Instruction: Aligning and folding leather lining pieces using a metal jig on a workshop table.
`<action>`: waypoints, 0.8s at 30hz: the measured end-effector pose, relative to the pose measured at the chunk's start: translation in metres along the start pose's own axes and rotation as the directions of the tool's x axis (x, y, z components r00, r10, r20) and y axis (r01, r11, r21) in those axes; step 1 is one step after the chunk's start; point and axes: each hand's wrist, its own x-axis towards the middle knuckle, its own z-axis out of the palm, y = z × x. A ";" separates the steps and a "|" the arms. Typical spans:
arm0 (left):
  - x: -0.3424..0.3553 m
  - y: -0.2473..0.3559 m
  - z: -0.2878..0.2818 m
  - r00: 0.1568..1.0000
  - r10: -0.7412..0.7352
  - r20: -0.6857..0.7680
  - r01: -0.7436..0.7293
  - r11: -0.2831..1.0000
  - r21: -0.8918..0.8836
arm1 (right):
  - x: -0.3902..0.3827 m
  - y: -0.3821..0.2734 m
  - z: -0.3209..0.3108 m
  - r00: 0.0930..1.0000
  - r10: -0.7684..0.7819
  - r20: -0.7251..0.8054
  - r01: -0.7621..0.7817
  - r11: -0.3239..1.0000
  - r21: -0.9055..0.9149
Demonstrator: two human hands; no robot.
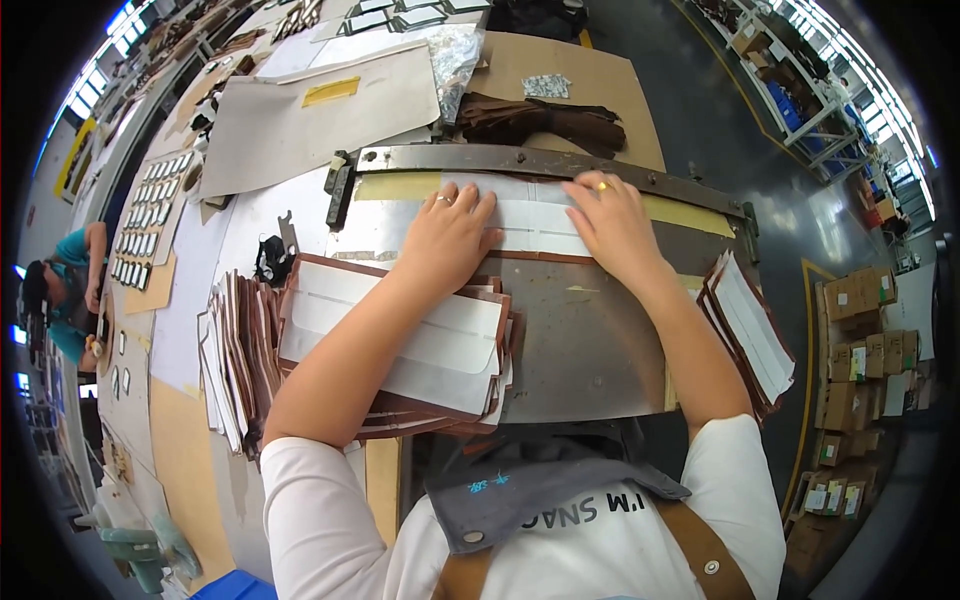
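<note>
My left hand (452, 230) lies with spread fingers on the left part of a white strip with brown edging (530, 228), on a metal plate (580, 340) below a long metal bar (450, 157). My right hand (607, 220) rests at the strip's right end, fingers bent and apart. Pale yellow tape (685, 212) runs along the plate near the bar. Under my left forearm lie piled white-faced brown pieces (330, 310), with an upright bundle (230, 360) of similar pieces at their left. Another small stack (748, 330) sits right of the plate.
Behind the bar lie brown leather-like pieces (540, 125) and a large beige sheet (260, 130). Small rectangular parts (150, 210) sit in rows at left. A co-worker (70, 280) works at far left. An aisle (720, 120) with shelving (790, 90) and cardboard boxes (850, 300) is at right.
</note>
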 end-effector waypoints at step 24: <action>0.011 -0.008 0.003 0.969 -0.235 0.071 0.212 0.947 0.240 | -0.007 0.049 -0.022 0.963 0.221 0.151 -0.226 0.974 0.016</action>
